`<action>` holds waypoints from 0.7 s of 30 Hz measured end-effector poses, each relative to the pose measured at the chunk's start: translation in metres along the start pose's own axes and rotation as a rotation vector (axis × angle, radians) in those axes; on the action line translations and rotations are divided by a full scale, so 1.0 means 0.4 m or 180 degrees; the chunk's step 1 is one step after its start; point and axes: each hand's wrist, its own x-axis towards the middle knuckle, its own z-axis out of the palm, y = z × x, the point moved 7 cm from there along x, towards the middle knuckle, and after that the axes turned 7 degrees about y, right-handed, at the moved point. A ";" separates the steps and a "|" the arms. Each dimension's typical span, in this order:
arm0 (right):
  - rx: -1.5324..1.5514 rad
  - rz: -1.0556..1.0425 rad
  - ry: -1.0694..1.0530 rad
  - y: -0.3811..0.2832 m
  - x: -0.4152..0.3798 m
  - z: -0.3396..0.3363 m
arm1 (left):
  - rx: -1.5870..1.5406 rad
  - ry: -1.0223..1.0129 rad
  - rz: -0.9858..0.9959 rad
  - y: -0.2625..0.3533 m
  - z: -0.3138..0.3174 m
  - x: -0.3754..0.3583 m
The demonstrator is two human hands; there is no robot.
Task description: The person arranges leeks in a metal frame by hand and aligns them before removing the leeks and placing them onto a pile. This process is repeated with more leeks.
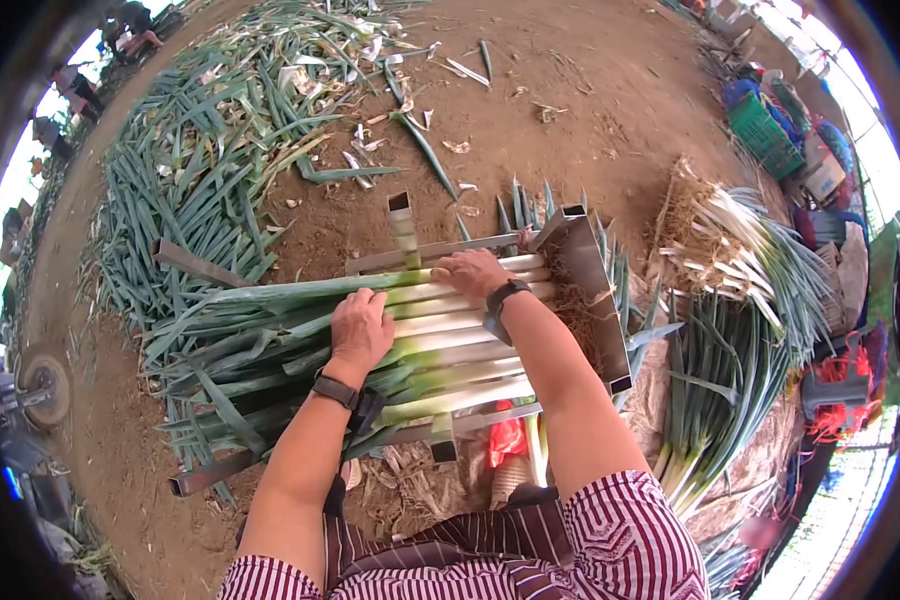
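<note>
Several leeks lie side by side in a metal frame, their white shanks and roots toward the end plate on the right. Green leaves stretch out past the frame on the left. My left hand rests on the leeks where green turns pale, its fingers laid over them. Farther up and to the right, my right hand has its fingers bent over the uppermost leek. Both thumbs are mostly hidden. Dark bands circle both wrists.
Cut green leaves are heaped on the dirt at upper left. Stacked leeks lie on a sheet to the right. A green crate stands behind them. Below the frame hangs a red plastic piece. Metal bars jut out leftward.
</note>
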 end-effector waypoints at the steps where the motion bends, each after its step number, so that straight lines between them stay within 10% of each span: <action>1: 0.0006 -0.0029 0.0006 0.002 0.003 0.002 | 0.0019 -0.0104 -0.0045 -0.004 0.003 0.004; 21: -0.0336 0.0244 0.0604 -0.070 -0.288 0.043 | 0.1039 -0.0742 0.0214 0.002 0.078 0.029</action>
